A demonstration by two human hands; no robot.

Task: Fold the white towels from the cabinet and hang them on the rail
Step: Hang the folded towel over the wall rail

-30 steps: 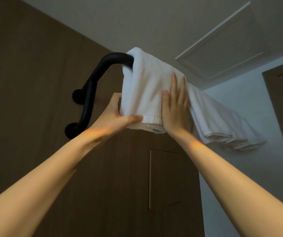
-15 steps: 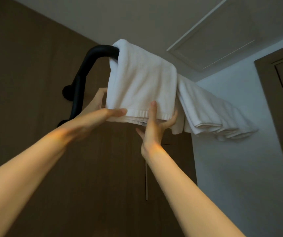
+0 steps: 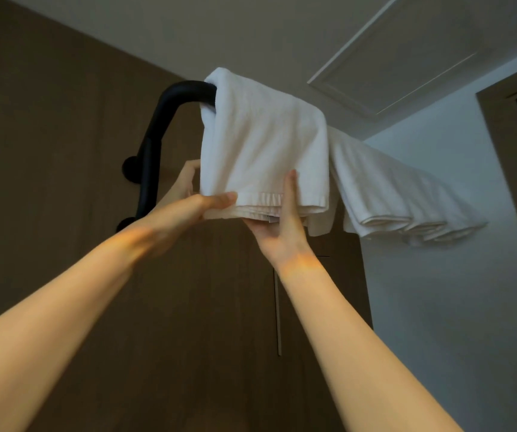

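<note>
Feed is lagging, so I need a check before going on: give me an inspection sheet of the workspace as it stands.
Surface: no worktop in view; black rail fixed to brown wall.
Job's things: near towel draped over the rail's left end; other towels hang folded to its right.
Clutter: nothing seen.
Hands: left hand pinches the near towel's lower left corner; right hand grips its bottom hem, thumb in front.
Cables: nothing seen.
Surroundings: ceiling hatch above; cabinet door below; door frame at right.
</note>
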